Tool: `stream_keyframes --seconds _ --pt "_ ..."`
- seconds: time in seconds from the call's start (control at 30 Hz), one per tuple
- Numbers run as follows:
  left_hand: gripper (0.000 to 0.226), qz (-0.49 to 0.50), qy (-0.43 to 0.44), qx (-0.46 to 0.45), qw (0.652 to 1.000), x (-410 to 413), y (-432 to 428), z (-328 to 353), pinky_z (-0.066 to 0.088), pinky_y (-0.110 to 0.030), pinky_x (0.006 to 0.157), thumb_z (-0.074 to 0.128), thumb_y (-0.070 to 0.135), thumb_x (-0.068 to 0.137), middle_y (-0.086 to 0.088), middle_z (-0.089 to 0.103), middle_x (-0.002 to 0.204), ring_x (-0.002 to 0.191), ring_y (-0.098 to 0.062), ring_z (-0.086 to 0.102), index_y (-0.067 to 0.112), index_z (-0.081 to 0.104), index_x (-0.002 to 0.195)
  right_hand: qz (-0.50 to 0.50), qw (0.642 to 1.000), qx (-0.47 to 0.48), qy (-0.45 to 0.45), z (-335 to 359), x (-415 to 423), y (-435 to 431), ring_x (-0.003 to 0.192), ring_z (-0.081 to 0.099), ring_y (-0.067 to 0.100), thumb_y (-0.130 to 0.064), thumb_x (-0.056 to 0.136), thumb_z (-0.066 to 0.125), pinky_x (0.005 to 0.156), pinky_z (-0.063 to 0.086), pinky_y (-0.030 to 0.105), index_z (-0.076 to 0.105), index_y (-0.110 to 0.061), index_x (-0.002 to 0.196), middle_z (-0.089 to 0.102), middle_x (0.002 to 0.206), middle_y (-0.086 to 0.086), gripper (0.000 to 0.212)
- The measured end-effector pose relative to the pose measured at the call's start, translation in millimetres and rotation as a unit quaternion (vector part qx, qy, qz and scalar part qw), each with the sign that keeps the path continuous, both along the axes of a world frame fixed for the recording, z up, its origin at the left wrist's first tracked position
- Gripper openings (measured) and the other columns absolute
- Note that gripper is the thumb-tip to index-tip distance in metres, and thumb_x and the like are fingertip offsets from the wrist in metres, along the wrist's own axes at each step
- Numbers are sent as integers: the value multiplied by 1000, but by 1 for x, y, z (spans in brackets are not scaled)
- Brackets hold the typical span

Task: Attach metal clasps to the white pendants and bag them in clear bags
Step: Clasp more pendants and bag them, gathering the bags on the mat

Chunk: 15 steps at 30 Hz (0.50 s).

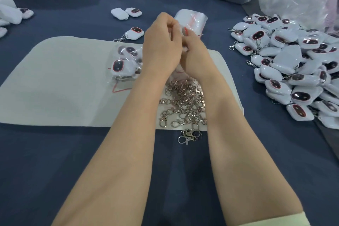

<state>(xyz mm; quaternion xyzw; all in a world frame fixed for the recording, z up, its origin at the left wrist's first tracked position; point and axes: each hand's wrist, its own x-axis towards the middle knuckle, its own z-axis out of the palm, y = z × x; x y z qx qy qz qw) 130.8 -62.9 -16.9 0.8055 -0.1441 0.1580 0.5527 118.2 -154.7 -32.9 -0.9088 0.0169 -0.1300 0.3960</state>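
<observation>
Both hands are raised together: the left hand (161,42) is curled, its thumb and fingertips pinched, and the right hand (192,55) is tucked just beside it with its fingers bent inward. A clear bag (191,21) with a red seal strip is pinched between them, and its upper part shows just beyond the fingertips. The bagging step is judged to be in hand, but whether the mouth is being opened or pressed closed cannot be told.

A loose heap of metal clasps (183,101) lies beneath the wrists. A filled bag (124,64) of pendants lies just left of the left hand, and a large pile of white pendants (293,71) lies well to the right of the right hand. One clasped pendant (134,33) lies near the left hand, on its left.

Next, the strip would probably need to be pressed closed along its whole length and the bag set with the filled one. The right hand's fingertips and whatever the bag contains are hidden by the hands. The pile is cut off at the frame edge.
</observation>
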Motion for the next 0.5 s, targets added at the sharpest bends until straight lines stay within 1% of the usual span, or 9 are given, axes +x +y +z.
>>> stream_keyframes --seconds 0.07,0.13,0.2,0.27,0.33,0.37,0.43,0.47,0.5 --pt "14 -13 -7 -3 1000 -2 -3 1 42 -18 82 48 13 94 4 63 100 89 -10 55 7 60 100 -2 999 -39 32 -2 0 1 105 39 9 -4 95 50 99 38 20 51 -9 136 54 127 7 41" --pt "14 -7 -1 1 1000 -3 -5 -3 43 -22 86 49 14 94 -1 64 105 97 -14 57 7 60 99 -46 999 25 -3 0 -3 2 95 48 10 -7 96 48 86 43 24 63 -4 118 61 103 6 26" --pt "14 5 17 16 1000 -2 -5 -11 41 -24 86 49 16 95 -5 64 106 99 -17 58 8 59 98 -149 982 104 -57 5 -4 -7 92 57 11 -10 95 49 79 43 21 70 -8 102 66 96 2 22" --pt "14 2 42 54 998 -2 -7 -19 41 -27 86 48 21 95 -5 63 106 101 -19 57 11 58 96 -296 950 66 -77 7 -6 -28 108 58 17 -13 94 46 88 39 21 68 -12 110 67 111 2 27" --pt "17 0 50 108 993 -2 -9 -24 40 -27 82 48 28 96 -2 63 108 102 -18 56 14 58 97 -397 917 -33 -20 2 -15 -51 128 45 26 -14 94 42 107 30 27 56 -10 128 56 133 10 37" --pt "19 1 48 125 991 -2 -10 -25 39 -28 81 48 30 96 -2 63 109 102 -18 56 14 58 99 -420 904 -68 34 -1 -19 -59 137 34 31 -16 96 41 115 21 33 49 -8 135 46 143 15 41" --pt "23 -1 42 137 990 -1 -11 -26 40 -29 82 48 33 96 -2 64 109 103 -19 57 13 59 101 -438 885 -84 135 -9 -24 -66 145 15 38 -21 97 41 120 7 41 38 -4 141 26 153 23 47" --pt "23 -2 41 140 989 -1 -11 -27 41 -29 82 48 33 96 -2 64 109 103 -18 57 13 59 101 -433 883 -80 162 -11 -24 -68 145 15 38 -23 97 42 120 8 42 38 -3 141 23 154 24 49" --pt "24 -2 42 142 989 -1 -11 -27 40 -29 82 48 34 96 -1 63 108 102 -18 57 13 59 101 -417 888 -77 176 -13 -22 -68 143 21 38 -24 96 43 119 14 42 41 -3 139 26 152 24 48"
